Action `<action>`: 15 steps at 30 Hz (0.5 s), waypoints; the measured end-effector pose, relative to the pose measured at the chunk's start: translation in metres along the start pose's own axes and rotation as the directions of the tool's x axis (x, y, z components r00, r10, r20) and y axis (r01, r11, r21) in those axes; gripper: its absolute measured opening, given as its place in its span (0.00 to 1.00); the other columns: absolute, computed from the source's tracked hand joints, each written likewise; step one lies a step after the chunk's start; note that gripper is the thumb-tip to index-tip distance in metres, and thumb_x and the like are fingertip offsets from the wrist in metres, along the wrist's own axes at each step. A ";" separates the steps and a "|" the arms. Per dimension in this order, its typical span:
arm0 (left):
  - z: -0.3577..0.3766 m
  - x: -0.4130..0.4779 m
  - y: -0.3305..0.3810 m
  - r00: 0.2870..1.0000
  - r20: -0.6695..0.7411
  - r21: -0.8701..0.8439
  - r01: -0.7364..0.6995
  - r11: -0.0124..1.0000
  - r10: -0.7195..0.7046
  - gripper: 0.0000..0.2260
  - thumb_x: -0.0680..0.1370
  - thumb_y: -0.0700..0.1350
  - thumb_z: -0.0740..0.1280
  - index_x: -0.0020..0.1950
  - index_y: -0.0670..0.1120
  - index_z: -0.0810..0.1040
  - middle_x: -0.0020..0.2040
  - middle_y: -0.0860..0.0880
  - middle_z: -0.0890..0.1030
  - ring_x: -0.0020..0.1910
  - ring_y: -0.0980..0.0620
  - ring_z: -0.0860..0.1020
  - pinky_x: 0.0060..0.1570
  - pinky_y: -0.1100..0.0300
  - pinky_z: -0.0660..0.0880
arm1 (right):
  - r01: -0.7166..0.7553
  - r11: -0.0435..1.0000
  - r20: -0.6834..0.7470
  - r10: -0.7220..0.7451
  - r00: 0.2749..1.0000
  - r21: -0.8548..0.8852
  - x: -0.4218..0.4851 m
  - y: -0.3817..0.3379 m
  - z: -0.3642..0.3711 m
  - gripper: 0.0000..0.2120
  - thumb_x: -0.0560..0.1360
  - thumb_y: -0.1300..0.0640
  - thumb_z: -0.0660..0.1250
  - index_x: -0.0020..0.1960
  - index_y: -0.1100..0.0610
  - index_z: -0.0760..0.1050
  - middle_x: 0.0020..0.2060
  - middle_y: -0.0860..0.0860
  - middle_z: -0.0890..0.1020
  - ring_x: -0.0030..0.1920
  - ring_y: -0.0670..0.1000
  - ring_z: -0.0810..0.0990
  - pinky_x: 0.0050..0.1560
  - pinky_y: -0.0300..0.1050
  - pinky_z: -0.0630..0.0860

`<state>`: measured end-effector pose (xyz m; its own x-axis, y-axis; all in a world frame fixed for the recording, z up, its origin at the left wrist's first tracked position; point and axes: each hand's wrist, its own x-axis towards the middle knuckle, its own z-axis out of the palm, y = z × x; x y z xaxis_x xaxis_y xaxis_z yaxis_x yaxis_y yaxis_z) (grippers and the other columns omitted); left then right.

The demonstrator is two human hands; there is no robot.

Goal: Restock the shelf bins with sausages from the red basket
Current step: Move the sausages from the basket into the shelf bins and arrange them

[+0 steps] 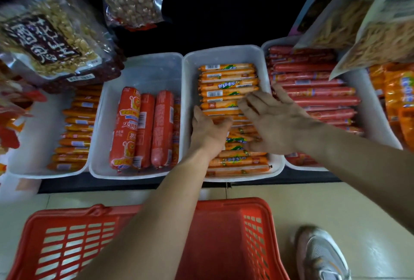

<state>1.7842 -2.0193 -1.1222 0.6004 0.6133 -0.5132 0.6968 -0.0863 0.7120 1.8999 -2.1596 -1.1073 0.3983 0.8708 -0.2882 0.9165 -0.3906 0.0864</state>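
Note:
A white shelf bin [226, 54] in the middle holds a stack of orange sausages [227, 85]. Both of my hands are inside it. My left hand [207, 132] lies on the sausages at the bin's left side, fingers bent over them. My right hand [272, 119] rests flat on the pile with fingers spread, thumb near the bin's right wall. The red basket [233, 239] stands on the floor below the shelf, under my left forearm; what it holds is not visible.
A bin [143, 62] to the left holds thick red sausages [143, 129]. Further left are thin orange sausages [75, 131]. A right-hand bin is full of long red sausages [313, 91]. Hanging snack bags [51, 39] overhang the shelf. A grey shoe [320, 255] stands bottom right.

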 end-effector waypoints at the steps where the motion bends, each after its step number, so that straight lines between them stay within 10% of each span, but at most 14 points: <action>1: 0.000 0.000 -0.001 1.000 -0.008 -0.001 -0.010 1.000 0.010 0.38 0.73 0.60 0.70 0.77 0.52 0.57 0.69 0.50 0.74 0.64 0.47 0.76 0.58 0.54 0.73 | -0.002 1.000 0.006 0.002 1.000 -0.014 0.000 -0.001 0.001 0.44 0.77 0.32 0.56 0.82 0.55 0.44 0.80 0.56 0.52 0.80 0.59 0.47 0.75 0.62 0.37; 5: -0.007 0.001 -0.011 0.999 -0.007 -0.066 -0.039 0.997 0.038 0.18 0.77 0.53 0.69 0.65 0.55 0.69 0.54 0.54 0.81 0.53 0.51 0.81 0.55 0.51 0.77 | 0.027 0.998 0.003 -0.027 1.000 -0.060 0.016 0.004 -0.021 0.41 0.76 0.31 0.56 0.80 0.52 0.50 0.78 0.52 0.60 0.77 0.56 0.58 0.76 0.65 0.44; 9: -0.003 0.014 0.004 1.000 -0.020 -0.114 -0.001 0.993 -0.001 0.35 0.71 0.61 0.63 0.76 0.58 0.56 0.69 0.49 0.75 0.61 0.45 0.78 0.58 0.45 0.77 | 0.003 0.998 0.023 -0.001 1.000 -0.067 0.018 -0.010 -0.014 0.43 0.77 0.30 0.51 0.81 0.52 0.41 0.80 0.58 0.45 0.79 0.61 0.47 0.77 0.65 0.43; 15: -0.001 0.047 0.006 0.998 -0.040 -0.306 0.033 0.951 -0.047 0.31 0.70 0.64 0.59 0.74 0.63 0.64 0.65 0.50 0.79 0.57 0.43 0.81 0.57 0.41 0.78 | -0.111 0.976 0.069 0.125 0.990 -0.186 0.042 -0.009 -0.006 0.42 0.79 0.30 0.43 0.79 0.53 0.29 0.80 0.58 0.37 0.80 0.61 0.39 0.75 0.67 0.37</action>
<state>1.8164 -1.9903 -1.1422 0.5503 0.6479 -0.5267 0.5627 0.1782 0.8072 1.9083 -2.1179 -1.1143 0.5064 0.7924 -0.3402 0.8577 -0.4219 0.2940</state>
